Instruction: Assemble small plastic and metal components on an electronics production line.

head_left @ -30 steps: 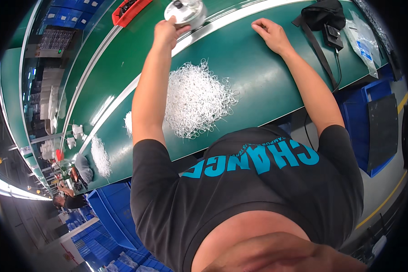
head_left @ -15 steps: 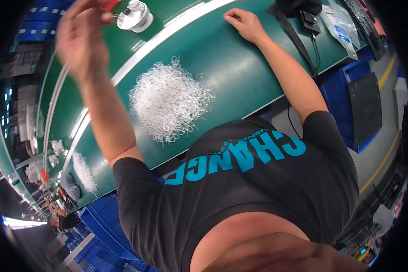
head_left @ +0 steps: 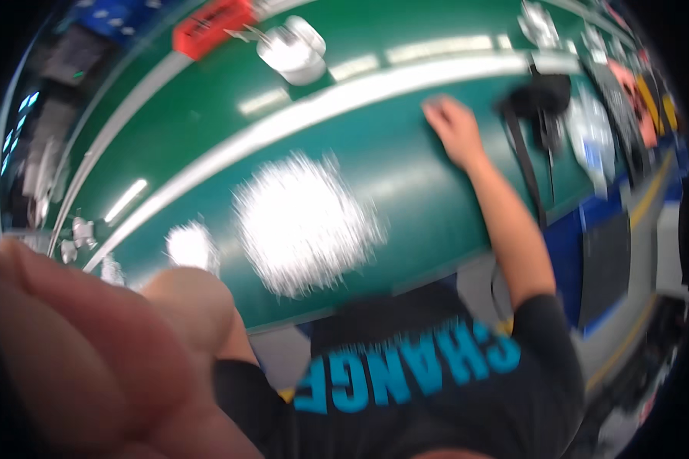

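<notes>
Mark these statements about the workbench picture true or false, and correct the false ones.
1. The large white pile lies on the green table. True.
2. The left hand is nearer the camera than the right hand. True.
3. The right hand touches the large white pile. False: the two are apart.
4. The round white item stands right of the red tray. True.
5. Nothing black lies right of the right hand. False: a black strapped item does.
</notes>
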Motion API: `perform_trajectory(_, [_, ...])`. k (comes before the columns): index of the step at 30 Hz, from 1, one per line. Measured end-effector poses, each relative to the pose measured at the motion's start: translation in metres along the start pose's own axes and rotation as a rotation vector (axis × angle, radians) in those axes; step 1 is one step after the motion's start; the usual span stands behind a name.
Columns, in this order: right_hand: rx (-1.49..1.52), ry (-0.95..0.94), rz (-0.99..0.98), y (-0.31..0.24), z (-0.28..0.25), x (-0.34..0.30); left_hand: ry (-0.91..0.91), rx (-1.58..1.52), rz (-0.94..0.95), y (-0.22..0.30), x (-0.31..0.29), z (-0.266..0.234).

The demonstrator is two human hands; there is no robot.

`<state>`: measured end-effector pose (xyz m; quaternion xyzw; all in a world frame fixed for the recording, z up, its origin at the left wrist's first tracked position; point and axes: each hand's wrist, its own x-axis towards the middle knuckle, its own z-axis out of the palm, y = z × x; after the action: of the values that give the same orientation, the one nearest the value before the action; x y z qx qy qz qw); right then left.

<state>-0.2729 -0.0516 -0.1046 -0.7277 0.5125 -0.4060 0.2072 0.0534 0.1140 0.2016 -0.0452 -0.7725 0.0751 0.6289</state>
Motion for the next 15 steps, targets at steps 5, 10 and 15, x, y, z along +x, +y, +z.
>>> perform_trajectory(5, [0.031, 0.109, 0.007, -0.004, -0.008, -0.022, 0.307, 0.145, 0.053, 0.002, 0.039, -0.013])
perform_trajectory(10, [0.047, 0.006, 0.122, -0.037, -0.002, 0.003, 0.316, 0.168, 0.085, -0.001, 0.003, -0.033])
perform_trajectory(15, [0.051, 0.071, -0.006, -0.007, -0.013, 0.001, 0.274, 0.181, 0.024, -0.007, -0.014, 0.01])
